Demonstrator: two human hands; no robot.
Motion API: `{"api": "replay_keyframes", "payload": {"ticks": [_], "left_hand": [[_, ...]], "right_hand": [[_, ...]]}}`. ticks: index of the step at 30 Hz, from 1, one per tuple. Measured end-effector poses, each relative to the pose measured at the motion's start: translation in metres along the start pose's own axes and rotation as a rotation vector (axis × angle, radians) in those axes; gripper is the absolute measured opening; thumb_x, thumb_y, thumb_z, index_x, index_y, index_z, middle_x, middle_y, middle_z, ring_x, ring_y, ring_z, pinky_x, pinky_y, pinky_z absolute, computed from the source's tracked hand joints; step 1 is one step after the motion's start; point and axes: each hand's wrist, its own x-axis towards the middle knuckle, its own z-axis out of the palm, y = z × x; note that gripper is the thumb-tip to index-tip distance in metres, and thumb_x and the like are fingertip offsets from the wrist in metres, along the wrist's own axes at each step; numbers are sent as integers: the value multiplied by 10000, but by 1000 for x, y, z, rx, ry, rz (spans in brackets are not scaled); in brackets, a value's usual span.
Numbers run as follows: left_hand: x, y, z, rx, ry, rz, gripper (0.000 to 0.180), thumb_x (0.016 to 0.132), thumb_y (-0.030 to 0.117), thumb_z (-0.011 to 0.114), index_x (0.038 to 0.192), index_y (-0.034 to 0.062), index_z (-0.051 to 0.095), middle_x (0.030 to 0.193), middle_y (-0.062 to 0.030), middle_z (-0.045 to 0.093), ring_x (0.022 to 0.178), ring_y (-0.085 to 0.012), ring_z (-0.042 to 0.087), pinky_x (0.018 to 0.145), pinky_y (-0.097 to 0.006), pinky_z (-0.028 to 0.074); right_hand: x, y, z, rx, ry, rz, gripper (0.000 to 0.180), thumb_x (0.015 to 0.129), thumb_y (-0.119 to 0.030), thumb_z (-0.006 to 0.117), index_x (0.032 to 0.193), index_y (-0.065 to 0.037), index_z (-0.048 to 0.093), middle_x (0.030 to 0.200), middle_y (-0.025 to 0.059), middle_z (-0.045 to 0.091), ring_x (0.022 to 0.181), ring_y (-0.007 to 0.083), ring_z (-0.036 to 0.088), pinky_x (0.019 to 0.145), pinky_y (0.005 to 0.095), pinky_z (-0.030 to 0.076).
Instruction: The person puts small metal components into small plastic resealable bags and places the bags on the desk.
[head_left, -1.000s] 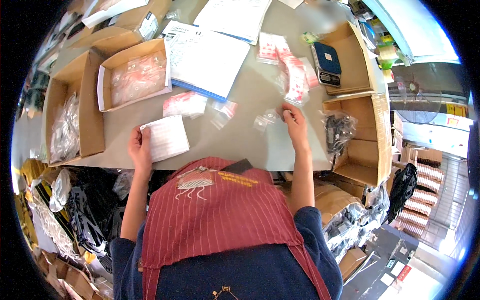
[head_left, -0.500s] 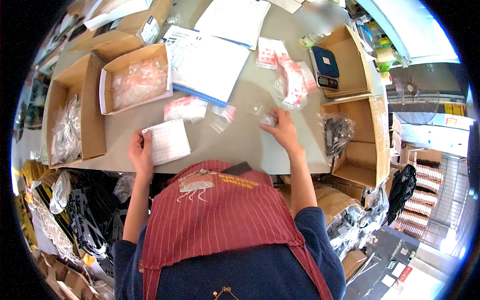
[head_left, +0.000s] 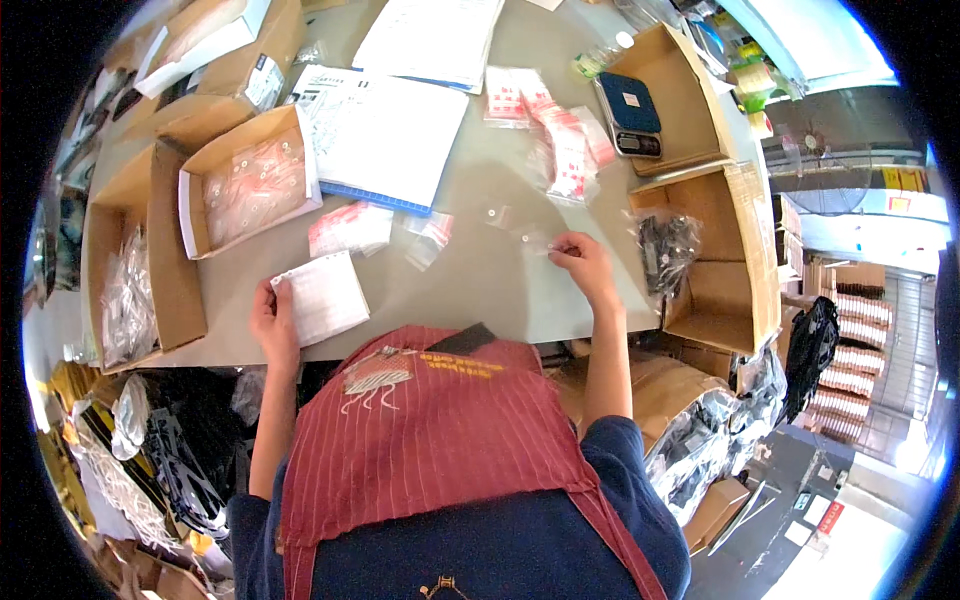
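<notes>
At the table's near left, my left hand [head_left: 276, 320] pinches the edge of a white paper sheet [head_left: 328, 300] with faint rows on it. My right hand [head_left: 584, 266], to the right of the middle, has thumb and finger closed on the corner of a small clear plastic bag [head_left: 530, 239] with a tiny round white piece in it. Just beyond that bag lies another small clear bag [head_left: 497, 214] with a similar piece. Red-and-clear zip bags [head_left: 352, 228] lie beyond the sheet, with a few more [head_left: 428, 240] beside them.
A white-edged box [head_left: 250, 190] of small bags stands at left, next to a carton [head_left: 180, 250] holding clear bags. Papers on a blue clipboard [head_left: 390, 135] lie at the back. Red-printed bags [head_left: 565, 150], a scale [head_left: 630, 112] and a carton [head_left: 735, 270] with black bagged parts are at right.
My right hand has moved slightly toward me and right, drawing one small bag away from the other. My left hand still holds the sheet. The whole view has shifted a little.
</notes>
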Motion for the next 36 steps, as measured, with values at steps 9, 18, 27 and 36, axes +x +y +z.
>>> {"api": "replay_keyframes", "payload": {"ticks": [9,18,27,36], "left_hand": [[-1,5,3,37,41,11,186,1014,134,576,1114,-20,606,938,-16,623,838,-71,542,767,-230,448],[-4,8,6,172,117,0,204,1009,139,588,1140,-17,606,961,-22,641,861,-76,566,789,-233,461],[-3,4,4,10,107,43,214,999,174,618,1117,-4,621,923,-11,646,844,-74,570,778,-227,463],[-4,-7,1,-63,131,12,196,980,135,638,1113,-9,626,914,-5,649,806,-62,567,740,-218,469]], "right_hand": [[-8,-60,15,-372,-107,-253,615,802,-187,728,1364,-80,500,1302,204,520,1202,348,528,957,433,492],[-2,-96,76,-532,16,-197,738,738,-252,823,1389,-176,484,1301,225,433,1199,441,475,993,502,461],[56,-71,83,-260,-227,-218,257,704,-126,776,950,-129,700,986,152,607,888,294,657,788,410,554],[64,-103,92,207,-331,-123,114,825,11,689,936,-8,672,740,17,582,694,93,620,580,282,593]]}}
